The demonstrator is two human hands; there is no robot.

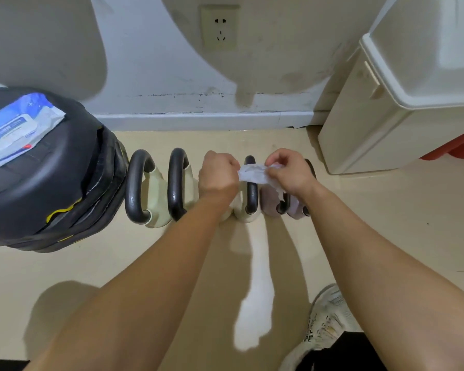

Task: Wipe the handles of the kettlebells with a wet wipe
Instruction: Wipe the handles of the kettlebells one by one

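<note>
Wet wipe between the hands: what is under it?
A dark kettlebell handle passes under the wet wipe, which left hand and right hand both pinch. The wipe covers that stretch of handle, so contact cannot be told.

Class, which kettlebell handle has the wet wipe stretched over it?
The dark handle between the left hand and right hand: the wet wipe crosses its top; the two leftmost handles stand bare.

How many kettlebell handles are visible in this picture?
5, in one row: far-left handle, second handle, middle handle under the wet wipe, fourth handle and fifth handle partly behind the right hand. The left hand may hide another.
</note>
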